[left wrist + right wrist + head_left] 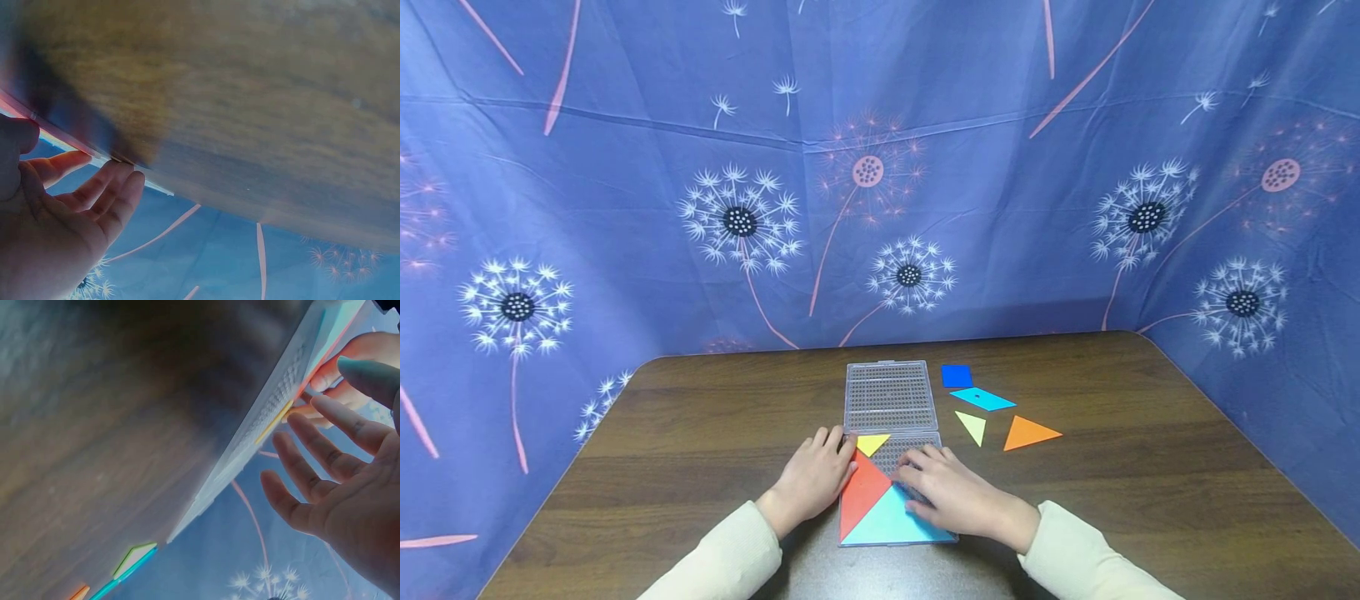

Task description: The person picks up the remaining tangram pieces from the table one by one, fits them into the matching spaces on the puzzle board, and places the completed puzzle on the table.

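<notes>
Two pale sleeves (722,554), one to each arm, on the near side of the clear plastic case.

Clear plastic case (891,396), one, hinged and unfolded flat; gridded far half, near half carrying three flat pieces.

Left hand (811,477), at the case's left edge: fingers gently bent, slightly parted, fingertips at the rim; no piece gripped.

Right hand (958,492), over the right side of the case's near half: fingers relaxed and spread, gripping nothing; whether the fingertips touch the surface below cannot be told.

Red triangle (861,492), large, along the left side of the case's near half.

Light blue triangle (887,523), large, along the case's near edge, partly covered by the right hand.

Yellow triangle (872,444), small, in the case's near half, just short of the hinge at left.

Loose pieces, all to the right of the case: dark blue square (957,376), beside its far half; turquoise parallelogram (992,400), with a small dark mark; pale yellow triangle (974,427), near the hinge; orange triangle (1028,434), farthest out.

Brown wood-grain table (700,408), beneath the case.

Blue cloth (640,250), dandelion-printed, hanging beyond the case.
</notes>
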A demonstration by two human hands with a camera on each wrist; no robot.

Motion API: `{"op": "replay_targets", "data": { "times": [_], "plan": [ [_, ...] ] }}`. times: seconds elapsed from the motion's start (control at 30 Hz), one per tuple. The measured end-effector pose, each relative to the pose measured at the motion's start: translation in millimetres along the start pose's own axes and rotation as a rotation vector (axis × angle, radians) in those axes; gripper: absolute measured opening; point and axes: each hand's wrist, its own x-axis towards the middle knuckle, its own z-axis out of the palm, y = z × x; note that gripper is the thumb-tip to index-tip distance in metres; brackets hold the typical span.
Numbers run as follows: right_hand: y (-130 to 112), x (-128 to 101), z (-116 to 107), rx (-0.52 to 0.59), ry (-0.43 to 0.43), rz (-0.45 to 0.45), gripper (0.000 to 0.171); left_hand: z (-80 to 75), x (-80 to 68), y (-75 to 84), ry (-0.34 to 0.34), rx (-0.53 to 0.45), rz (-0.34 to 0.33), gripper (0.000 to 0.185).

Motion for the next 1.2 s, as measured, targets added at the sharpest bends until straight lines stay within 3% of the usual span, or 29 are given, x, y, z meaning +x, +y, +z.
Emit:
{"op": "replay_targets", "data": {
  "times": [0.23,1.2],
  "plan": [
    [10,0,-2,0.033,0.004,0.061,0.028,1.3,0.2,-0.6,0.016,0.000,0.007,0.041],
    [75,-2,-2,0.019,0.186,0.247,0.022,1.6,-0.7,2.3,-0.010,0.005,-0.003,0.042]
  ]
}}
